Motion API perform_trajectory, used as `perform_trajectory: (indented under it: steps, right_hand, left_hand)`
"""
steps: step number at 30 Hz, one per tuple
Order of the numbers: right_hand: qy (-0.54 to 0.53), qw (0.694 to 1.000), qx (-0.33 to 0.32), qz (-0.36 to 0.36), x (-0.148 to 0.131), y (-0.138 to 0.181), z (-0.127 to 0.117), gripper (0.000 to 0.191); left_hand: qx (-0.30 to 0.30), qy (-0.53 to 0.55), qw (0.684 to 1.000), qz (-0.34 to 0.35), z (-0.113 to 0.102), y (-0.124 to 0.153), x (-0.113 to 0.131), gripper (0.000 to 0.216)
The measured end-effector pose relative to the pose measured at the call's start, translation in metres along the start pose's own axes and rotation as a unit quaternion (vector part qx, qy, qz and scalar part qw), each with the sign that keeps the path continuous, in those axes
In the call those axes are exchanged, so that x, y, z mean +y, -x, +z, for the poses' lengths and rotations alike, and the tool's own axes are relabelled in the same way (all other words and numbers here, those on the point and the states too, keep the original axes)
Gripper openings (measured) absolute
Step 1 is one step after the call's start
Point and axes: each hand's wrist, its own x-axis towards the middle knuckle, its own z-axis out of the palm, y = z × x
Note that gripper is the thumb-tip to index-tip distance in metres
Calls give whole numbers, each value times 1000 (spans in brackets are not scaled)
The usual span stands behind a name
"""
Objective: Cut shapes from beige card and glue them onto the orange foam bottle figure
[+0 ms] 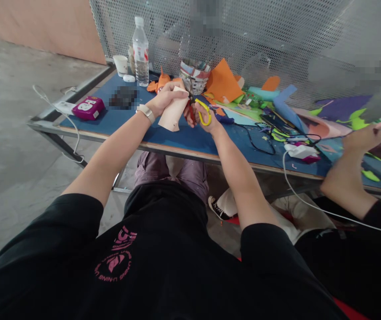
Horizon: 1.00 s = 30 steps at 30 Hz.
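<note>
My left hand (167, 97) is closed around a pale cream sheet of paper (172, 116), which hangs down toward the table's front edge. In my right hand (207, 119) is a pair of scissors (204, 112) with yellow and red handles. Its dark blades point away from me, beside the upper right edge of the paper; whether they touch it I cannot tell. Just behind my left hand lies an orange figure (164, 81), partly hidden. A basket (195, 71) of woven printed strips stands beyond the scissors.
On the blue table (190, 142) stand a water bottle (141, 53), a paper cup (120, 66) and a magenta box (89, 108). Coloured paper scraps and cables spread to the right. A co-worker's arm (350, 164) rests at the right end. Perforated metal closes off the back.
</note>
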Motion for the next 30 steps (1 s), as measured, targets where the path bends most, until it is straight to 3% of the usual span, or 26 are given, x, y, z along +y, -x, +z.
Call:
perform_trajectory:
  steps: [8,26,30]
  right_hand:
    - [-12,996,-51,-65,18,-8,-13,89]
    - [-9,995,-55,-79,17,-8,-11,95]
    - [20,996,-55,-65,17,-8,-11,94]
  left_hand:
    - [67,30,997,-34,10,6,3,52]
    - [-11,9,995,98,-12,-8,-3,50]
    - [17,13,992,120,-6,-6,-3,40]
